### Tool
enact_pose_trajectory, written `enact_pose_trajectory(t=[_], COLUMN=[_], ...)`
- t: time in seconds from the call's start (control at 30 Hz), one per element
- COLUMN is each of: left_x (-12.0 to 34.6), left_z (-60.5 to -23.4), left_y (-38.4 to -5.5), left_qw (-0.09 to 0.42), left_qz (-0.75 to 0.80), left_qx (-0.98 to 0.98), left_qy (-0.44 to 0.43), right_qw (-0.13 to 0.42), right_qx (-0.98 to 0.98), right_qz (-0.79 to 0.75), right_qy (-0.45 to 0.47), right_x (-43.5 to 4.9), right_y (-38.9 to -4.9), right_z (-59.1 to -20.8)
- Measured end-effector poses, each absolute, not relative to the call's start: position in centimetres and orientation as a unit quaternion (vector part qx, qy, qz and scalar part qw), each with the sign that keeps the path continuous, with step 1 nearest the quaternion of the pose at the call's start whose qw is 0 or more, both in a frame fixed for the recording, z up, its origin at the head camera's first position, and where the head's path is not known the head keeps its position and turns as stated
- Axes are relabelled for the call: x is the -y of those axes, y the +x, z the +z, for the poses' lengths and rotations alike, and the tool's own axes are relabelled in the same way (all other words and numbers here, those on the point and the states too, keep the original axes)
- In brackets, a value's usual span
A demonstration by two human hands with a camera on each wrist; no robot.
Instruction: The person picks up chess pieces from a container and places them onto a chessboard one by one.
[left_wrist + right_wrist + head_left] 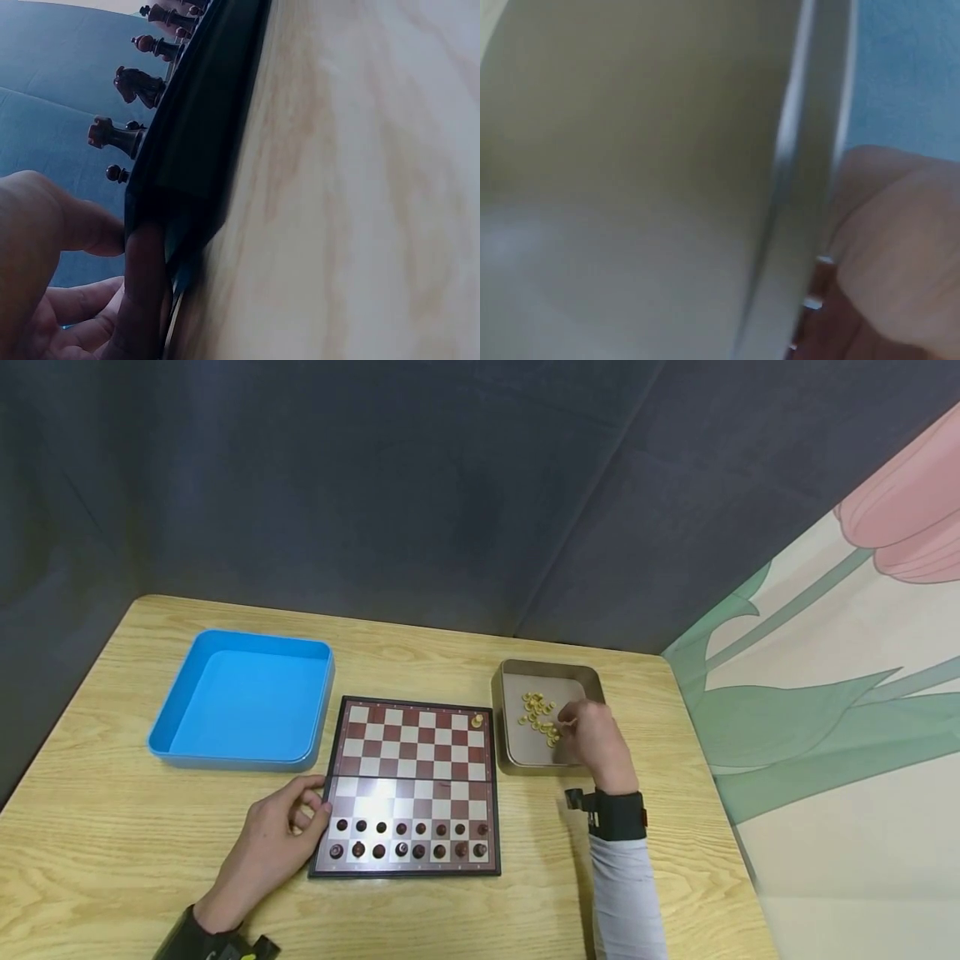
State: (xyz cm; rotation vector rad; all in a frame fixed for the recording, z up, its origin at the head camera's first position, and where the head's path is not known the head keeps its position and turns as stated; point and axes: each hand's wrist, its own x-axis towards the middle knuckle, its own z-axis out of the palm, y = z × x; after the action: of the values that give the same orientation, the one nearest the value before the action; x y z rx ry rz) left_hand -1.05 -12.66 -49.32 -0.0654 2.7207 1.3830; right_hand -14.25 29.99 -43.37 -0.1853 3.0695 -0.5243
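left hand [270,839] pinches chessboard [411,788] | right hand [600,745] angled into tin [542,769]

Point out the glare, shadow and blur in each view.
Head: glare whitens part of the chessboard, and a shadow lies on the table beside the right sleeve; left wrist: the chessboard's edge is nearly black, the table pale and soft; right wrist: the tin and right hand look blurred.

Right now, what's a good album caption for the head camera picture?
The right hand reaches into a tin of yellow pieces; the left hand holds the chessboard.
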Motion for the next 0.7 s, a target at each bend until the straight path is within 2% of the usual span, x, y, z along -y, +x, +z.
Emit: enact_pose_trajectory(t=[0.2,0.7], left_x=[12.73,12.80], left_z=[-49.52,-49.69], left_y=[-0.95,-0.98], left_qw=[0.045,0.034], left_qz=[0.466,0.464], left_qx=[-0.883,-0.885], left_qy=[-0.026,-0.020], right_qw=[0.037,0.032], right_qx=[-0.989,-0.992], right_qz=[-0.143,-0.121], right_qy=[-0.022,-0.022], right_x=[-30.10,-30.41], right_y=[-14.13,-14.19], right_z=[-43.65,-44.11])
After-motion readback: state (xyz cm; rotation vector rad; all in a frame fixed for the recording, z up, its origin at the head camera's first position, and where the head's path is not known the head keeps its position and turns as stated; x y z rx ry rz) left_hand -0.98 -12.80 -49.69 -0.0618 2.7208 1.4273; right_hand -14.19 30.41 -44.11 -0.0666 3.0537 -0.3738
